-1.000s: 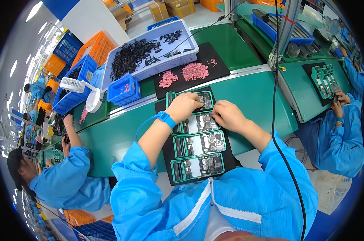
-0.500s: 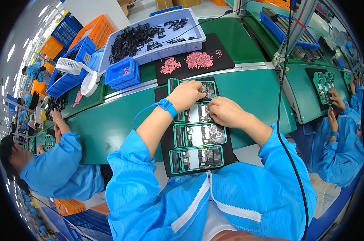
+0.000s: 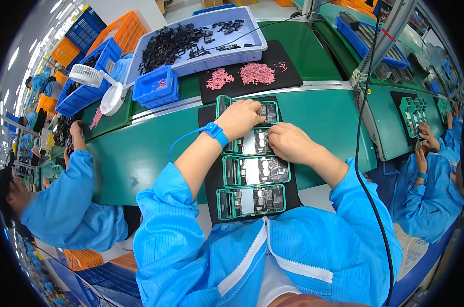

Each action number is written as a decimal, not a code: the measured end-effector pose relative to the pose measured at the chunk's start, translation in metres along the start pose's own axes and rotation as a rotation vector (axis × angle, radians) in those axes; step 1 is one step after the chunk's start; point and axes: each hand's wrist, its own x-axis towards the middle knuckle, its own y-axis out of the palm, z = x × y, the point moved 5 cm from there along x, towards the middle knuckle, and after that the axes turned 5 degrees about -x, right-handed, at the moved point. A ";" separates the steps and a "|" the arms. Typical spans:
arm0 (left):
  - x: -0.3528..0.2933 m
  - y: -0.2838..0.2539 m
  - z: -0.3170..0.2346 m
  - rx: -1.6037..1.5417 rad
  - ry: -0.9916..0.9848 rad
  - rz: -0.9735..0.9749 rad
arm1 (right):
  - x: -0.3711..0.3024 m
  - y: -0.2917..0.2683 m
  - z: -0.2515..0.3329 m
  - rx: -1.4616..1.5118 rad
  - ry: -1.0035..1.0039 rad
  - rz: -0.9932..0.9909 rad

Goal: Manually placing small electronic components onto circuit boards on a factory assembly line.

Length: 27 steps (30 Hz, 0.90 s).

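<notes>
Several opened phones with bare circuit boards lie in green frames, stacked in a column on a black mat (image 3: 210,176). My left hand (image 3: 239,120), with a blue wrist strap (image 3: 214,133), rests over the farthest phone (image 3: 268,111), fingers bent down onto its board. At the right end of the second phone (image 3: 250,142) is my right hand (image 3: 292,143), its fingers curled and pressed together. Whatever either hand may pinch is hidden by the fingers. Nearer to me, the third phone (image 3: 267,170) and the nearest phone (image 3: 262,198) lie untouched.
Beyond the phones, small pink pieces (image 3: 257,73) lie heaped on another black mat (image 3: 285,82). A large pale bin (image 3: 232,56) of black plastic parts, a small blue bin (image 3: 151,96) and a white fan (image 3: 112,100) stand at far left. A black cable (image 3: 364,117) hangs at right. Co-workers sit on both sides.
Both my hands keep almost the same place over the two farthest phones, with only slight finger motion. The co-worker at left has stretched an arm farther forward. The whole view has shifted slightly.
</notes>
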 end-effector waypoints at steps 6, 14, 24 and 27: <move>-0.001 0.002 0.001 -0.011 -0.032 0.009 | -0.003 0.001 0.000 0.020 -0.005 -0.016; 0.001 -0.002 -0.001 -0.006 -0.006 -0.010 | -0.026 -0.003 -0.005 0.111 -0.085 -0.089; 0.006 -0.001 0.010 -0.090 -0.015 0.101 | -0.022 -0.014 -0.054 0.506 0.252 -0.320; 0.018 -0.006 0.027 -0.250 -0.048 0.155 | -0.006 -0.012 -0.093 0.425 0.385 -0.369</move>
